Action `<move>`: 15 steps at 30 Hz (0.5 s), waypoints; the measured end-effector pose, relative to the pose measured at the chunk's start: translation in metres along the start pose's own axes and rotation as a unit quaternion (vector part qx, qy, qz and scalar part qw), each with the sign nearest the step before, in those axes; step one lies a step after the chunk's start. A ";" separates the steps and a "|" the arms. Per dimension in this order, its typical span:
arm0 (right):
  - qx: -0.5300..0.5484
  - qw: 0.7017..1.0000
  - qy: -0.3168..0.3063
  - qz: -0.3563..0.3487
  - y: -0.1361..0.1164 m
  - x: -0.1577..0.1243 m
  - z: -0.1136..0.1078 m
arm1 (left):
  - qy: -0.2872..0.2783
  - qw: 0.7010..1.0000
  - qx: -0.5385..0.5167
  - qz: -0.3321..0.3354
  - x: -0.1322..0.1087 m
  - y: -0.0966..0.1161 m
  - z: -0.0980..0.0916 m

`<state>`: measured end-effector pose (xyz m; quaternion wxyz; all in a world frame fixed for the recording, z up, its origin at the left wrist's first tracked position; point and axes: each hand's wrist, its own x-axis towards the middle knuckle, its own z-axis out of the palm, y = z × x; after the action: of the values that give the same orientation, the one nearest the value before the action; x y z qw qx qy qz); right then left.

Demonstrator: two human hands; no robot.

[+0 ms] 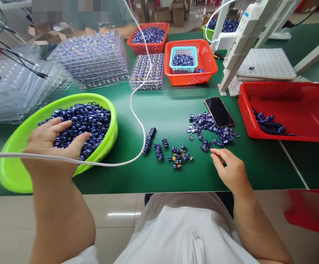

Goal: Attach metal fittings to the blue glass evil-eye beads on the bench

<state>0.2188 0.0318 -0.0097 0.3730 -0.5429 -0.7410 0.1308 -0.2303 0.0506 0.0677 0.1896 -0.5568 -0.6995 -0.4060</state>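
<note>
My left hand (53,143) reaches over the lime-green basket (112,137), fingers spread and thumb apart, at the heap of shiny dark-blue ring-shaped pieces (93,117). On the right, thumb and fingers of my right hand (229,167) are pinched together at the near edge of a loose pile of small dark-blue discs (203,123); whatever is between the fingertips is too small to make out. Between the hands lie a long row of stacked rings (149,140), two shorter rows (158,151) and a small cluster of blue and gold pieces (178,157).
A white cable (120,164) crosses above my left wrist. A phone (219,112) touches the disc pile. A red tray (299,110) stands right; a red basket (207,75) and stacked clear trays (93,62) stand behind. Across the table is another person's arm (120,31).
</note>
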 end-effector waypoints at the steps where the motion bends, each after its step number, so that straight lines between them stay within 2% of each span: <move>1: -0.008 1.000 0.002 0.001 0.001 0.002 -0.001 | 0.008 1.000 0.011 0.020 0.002 0.004 0.002; 3: -0.006 1.000 -0.009 -0.006 -0.002 0.006 0.001 | 0.001 0.999 -0.005 0.051 -0.006 0.027 0.005; 5: 0.009 0.999 -0.037 -0.023 -0.009 0.009 0.005 | -0.024 0.995 -0.066 0.067 -0.027 0.061 0.008; 7: 0.014 0.996 -0.081 -0.039 -0.017 0.011 0.012 | -0.113 0.980 -0.147 0.077 -0.053 0.095 0.012; 9: -0.003 0.991 -0.127 -0.046 -0.024 0.012 0.021 | -0.231 0.938 -0.238 0.099 -0.081 0.122 0.020; 10: -0.017 0.988 -0.142 -0.051 -0.026 0.012 0.025 | -0.273 0.915 -0.280 0.102 -0.094 0.132 0.024; 12: -0.043 0.985 -0.157 -0.063 -0.029 0.012 0.034 | -0.317 0.886 -0.326 0.096 -0.115 0.146 0.034; 15: -0.065 0.983 -0.157 -0.076 -0.030 0.011 0.043 | -0.342 0.869 -0.347 0.087 -0.136 0.156 0.046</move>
<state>0.1663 0.0397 -0.0168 0.2249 -0.4808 -0.8362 0.1377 -0.0339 0.0092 -0.0013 -0.2324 -0.7489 -0.4837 -0.3888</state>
